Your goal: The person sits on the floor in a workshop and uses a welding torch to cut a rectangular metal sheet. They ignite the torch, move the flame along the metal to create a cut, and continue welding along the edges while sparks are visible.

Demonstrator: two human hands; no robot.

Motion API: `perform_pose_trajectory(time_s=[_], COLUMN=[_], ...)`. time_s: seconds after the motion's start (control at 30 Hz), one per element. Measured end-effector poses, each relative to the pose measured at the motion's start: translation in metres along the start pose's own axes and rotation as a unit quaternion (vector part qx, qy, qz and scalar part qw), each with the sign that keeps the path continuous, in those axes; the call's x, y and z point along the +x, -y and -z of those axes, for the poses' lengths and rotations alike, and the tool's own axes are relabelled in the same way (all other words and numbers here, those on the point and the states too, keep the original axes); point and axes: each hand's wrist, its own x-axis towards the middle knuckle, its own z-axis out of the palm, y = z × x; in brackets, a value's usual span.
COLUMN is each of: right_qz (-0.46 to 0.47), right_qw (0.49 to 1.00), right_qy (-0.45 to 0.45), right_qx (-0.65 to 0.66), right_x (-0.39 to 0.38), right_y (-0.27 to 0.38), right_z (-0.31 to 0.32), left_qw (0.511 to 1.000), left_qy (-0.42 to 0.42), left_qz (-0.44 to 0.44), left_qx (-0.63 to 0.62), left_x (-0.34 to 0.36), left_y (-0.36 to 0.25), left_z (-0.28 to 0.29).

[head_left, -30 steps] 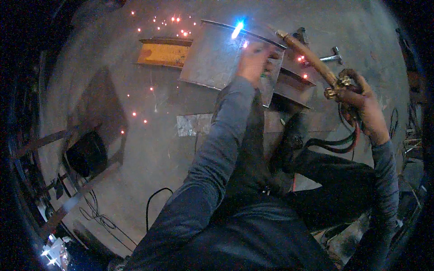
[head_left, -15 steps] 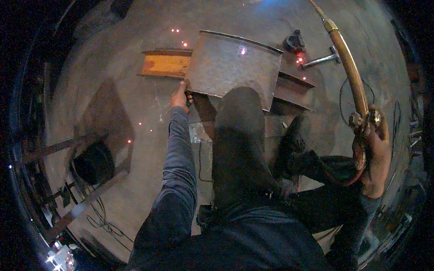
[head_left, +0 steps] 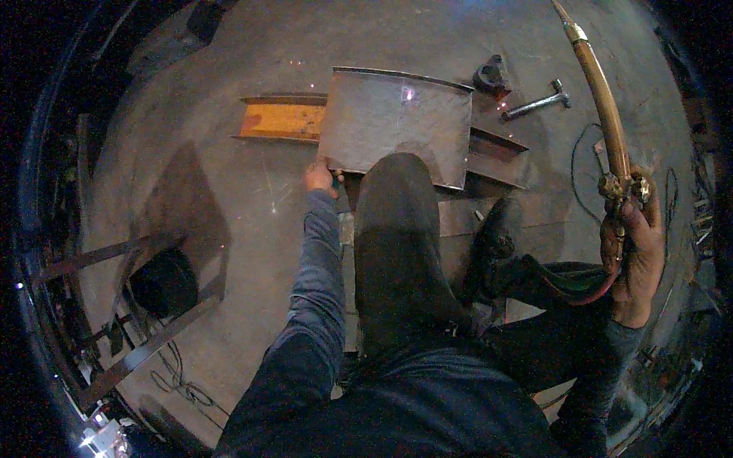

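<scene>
In my right hand (head_left: 637,244) is a brass gas cutting torch (head_left: 599,99), gripped near its valve knobs, its tip pointing up and away. Red and green hoses (head_left: 569,286) loop from its lower end. A wide steel I-beam piece (head_left: 397,114) lies before me, a small bright pinkish spot on its face. My left hand (head_left: 322,177) is closed at the beam's near left corner, touching or almost touching its edge. Something small and greenish shows in those fingers, too little to name. My knee hides part of the beam's near edge.
Narrower beam lengths, one orange (head_left: 282,118) and one rusty (head_left: 496,156), stick out on either side beneath the wide piece. A hammer (head_left: 538,105) and a dark metal block (head_left: 491,76) lie at far right. A black bucket (head_left: 163,282) stands by a steel frame (head_left: 137,362) at left.
Glowing sparks on the floor have mostly faded. The torch has shifted right in the picture. My left hand, still at the beam's corner, and the beam appear slightly lower as the view shifts.
</scene>
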Motion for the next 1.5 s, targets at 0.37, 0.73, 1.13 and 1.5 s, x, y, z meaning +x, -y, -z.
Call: perform_pose_trajectory(time_s=[0.37,0.73,1.13,1.5], right_qz=[0.027,0.014,-0.094,-0.128], right_qw=[0.997,0.999,0.992,0.987], right_qy=[0.055,0.016,0.045,0.101], right_qx=[0.036,0.049,0.066,0.0], right_x=[-0.006,-0.014,-0.013,0.004], right_y=[-0.014,-0.007,-0.087,-0.117], right_z=[0.0,-0.021,-0.061,-0.077], left_qw=[0.738,0.97,0.937,0.919], left_qy=[-0.025,0.182,0.004,0.362], left_qz=[-0.396,-0.012,-0.273,-0.068], left_qx=[0.545,0.163,0.219,0.14], left_x=[0.018,-0.05,-0.142,-0.185], left_y=[0.087,0.027,-0.048,-0.047], left_z=[0.024,0.001,-0.088,-0.24])
